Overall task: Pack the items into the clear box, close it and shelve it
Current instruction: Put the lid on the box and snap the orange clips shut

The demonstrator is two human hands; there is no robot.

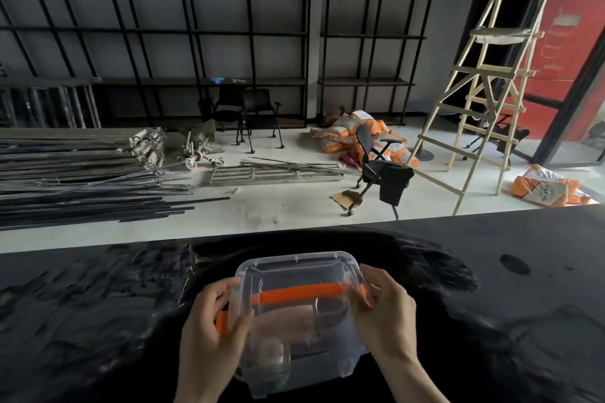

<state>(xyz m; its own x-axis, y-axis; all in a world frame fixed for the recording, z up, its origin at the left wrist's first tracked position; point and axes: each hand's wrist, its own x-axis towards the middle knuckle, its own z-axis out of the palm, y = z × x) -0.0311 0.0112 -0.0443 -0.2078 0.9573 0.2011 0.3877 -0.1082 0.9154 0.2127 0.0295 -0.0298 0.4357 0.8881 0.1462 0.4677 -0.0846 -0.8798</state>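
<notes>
The clear box is held at the near edge of the black table, lid on. It is gripped at its left side by the left hand and at its right by the right hand, probably so the orange latches can be pressed shut.

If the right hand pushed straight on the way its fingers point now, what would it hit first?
The right hand points inward and left, fingertips already at the clear box by the right end of its orange handle. It would press the box's right side at once; depth there is hard to judge.
</notes>
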